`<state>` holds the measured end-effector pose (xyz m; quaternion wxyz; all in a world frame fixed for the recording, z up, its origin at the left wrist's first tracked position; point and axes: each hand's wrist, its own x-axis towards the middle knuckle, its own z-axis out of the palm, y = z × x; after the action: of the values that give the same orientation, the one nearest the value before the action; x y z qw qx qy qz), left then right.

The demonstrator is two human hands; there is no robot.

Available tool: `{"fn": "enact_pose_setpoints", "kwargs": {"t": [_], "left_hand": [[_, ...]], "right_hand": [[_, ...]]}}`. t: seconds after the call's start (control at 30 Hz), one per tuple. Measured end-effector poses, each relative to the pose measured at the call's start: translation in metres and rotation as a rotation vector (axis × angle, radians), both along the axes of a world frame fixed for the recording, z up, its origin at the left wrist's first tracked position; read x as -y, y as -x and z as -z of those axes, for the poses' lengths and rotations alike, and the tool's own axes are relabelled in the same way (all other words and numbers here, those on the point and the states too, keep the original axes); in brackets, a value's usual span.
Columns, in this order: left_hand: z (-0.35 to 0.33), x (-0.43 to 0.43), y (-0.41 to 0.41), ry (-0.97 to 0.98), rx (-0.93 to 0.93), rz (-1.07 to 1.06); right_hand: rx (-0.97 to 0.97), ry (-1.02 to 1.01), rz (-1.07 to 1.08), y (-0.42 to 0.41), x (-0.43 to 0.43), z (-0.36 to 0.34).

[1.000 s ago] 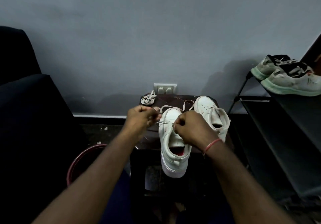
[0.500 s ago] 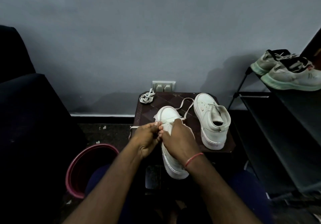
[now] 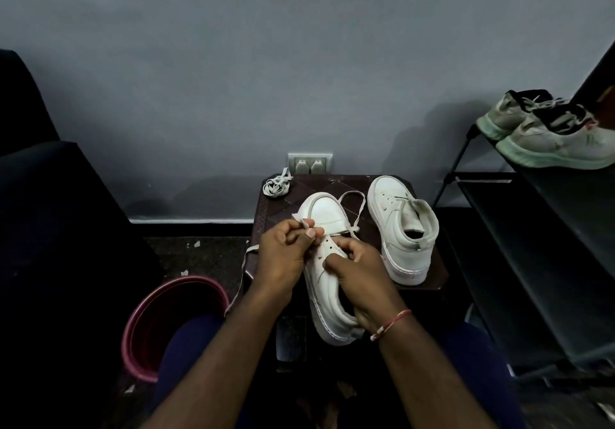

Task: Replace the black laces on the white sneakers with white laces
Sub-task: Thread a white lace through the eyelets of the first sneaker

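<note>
A white sneaker (image 3: pixel 324 215) lies toe-away on the front edge of a small dark table (image 3: pixel 279 209), its heel hanging over towards me. My left hand (image 3: pixel 283 255) pinches a white lace (image 3: pixel 354 210) by the lower eyelets; one end loops past the toe, the other trails down off the table's left side. My right hand (image 3: pixel 361 270) grips the sneaker's tongue and side. The second white sneaker (image 3: pixel 401 229) stands unlaced to the right. A bundled white lace (image 3: pixel 276 186) lies at the table's back left corner.
A pink bucket (image 3: pixel 166 315) stands on the floor to the left. A black shoe rack (image 3: pixel 539 249) at the right carries two worn sneakers (image 3: pixel 549 132). A wall socket (image 3: pixel 309 162) sits behind the table. A dark seat fills the left side.
Both hands have come down from above the sneaker and closed in over its eyelets. The lace end that was pulled up taut now hangs slack off the table's left edge.
</note>
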<state>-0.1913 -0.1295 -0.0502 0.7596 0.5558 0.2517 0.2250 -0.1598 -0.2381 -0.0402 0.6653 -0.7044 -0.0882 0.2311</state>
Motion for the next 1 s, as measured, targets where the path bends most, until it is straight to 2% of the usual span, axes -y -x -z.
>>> {"fn": "enact_pose_setpoints", "kwargs": {"t": [0.17, 0.57, 0.7, 0.93, 1.0], "left_hand": [[-0.003, 0.008, 0.0, -0.197, -0.023, -0.021], [0.002, 0.01, 0.001, -0.218, -0.058, -0.08], [0.003, 0.01, 0.001, -0.309, -0.053, -0.068], [0.003, 0.01, 0.003, -0.317, -0.042, -0.091], [0.001, 0.007, 0.004, -0.319, -0.053, -0.081]], "right_hand": [[-0.052, -0.102, 0.012, 0.001, 0.005, 0.003], [0.053, -0.086, 0.036, 0.008, 0.0, 0.014], [0.034, -0.116, 0.046, 0.007, -0.001, 0.018], [0.047, -0.147, 0.056, 0.009, 0.0, 0.016], [-0.006, -0.205, 0.1, 0.01, 0.0, 0.012]]}}
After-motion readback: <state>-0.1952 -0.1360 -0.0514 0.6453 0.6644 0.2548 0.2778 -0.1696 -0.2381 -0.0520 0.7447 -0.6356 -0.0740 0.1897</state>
